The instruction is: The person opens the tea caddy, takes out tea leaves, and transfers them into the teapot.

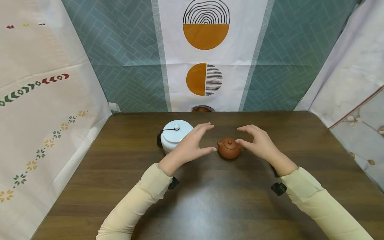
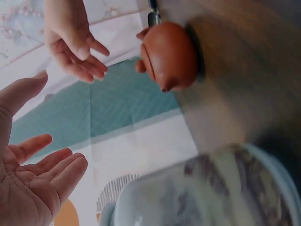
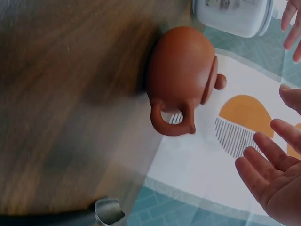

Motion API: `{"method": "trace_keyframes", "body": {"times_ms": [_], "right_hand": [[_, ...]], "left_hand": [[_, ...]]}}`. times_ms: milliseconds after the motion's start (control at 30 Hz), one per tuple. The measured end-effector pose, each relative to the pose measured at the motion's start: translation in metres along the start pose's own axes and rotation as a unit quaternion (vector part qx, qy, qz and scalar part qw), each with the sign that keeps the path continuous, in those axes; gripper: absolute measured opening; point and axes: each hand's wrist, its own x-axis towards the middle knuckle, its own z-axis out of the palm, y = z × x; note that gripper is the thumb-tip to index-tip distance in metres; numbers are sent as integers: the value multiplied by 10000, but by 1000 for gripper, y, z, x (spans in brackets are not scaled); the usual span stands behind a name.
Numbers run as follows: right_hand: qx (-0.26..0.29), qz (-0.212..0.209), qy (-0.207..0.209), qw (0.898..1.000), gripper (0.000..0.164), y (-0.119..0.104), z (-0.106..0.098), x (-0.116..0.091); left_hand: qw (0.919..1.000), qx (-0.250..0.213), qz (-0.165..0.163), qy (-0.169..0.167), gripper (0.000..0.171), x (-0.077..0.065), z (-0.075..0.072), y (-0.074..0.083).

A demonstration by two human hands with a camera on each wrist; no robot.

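Observation:
A small reddish-brown clay teapot (image 1: 229, 148) with a knobbed lid stands on the table between the hands. Its loop handle shows plainly in the right wrist view. My left hand (image 1: 192, 143) hovers with fingers spread, overlapping the white lidded jar (image 1: 177, 133) in the head view. Around the jar's lid knob runs a dark cord with a tassel. On the other side, my right hand (image 1: 256, 141) is held in the air by the teapot's handle, thumb and fingers apart. Both hands hold nothing, and their palms face each other.
A dark-handled tool with a curved metal end (image 3: 109, 211) lies right of the teapot, mostly hidden by the right forearm in the head view. The dark wooden table (image 1: 198, 200) ends at patterned cloth hangings (image 1: 132, 66) behind and at both sides.

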Motion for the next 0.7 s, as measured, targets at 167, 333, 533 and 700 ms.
{"method": "trace_keyframes", "body": {"times_ms": [167,333,533,700], "right_hand": [[78,13,56,10000,41,1,8,1],[128,-32,58,9999,39,2,16,2],[93,15,-37,9999,38,4,25,4],[81,117,-129,9998,37,6,32,6]], "left_hand": [[9996,-222,-199,-19,70,5,13,-3],[9989,-303,-348,-20,69,7,27,-8],[9979,-395,-473,-221,68,9,44,-11],[9937,-760,-780,-258,68,15,55,-16]]}}
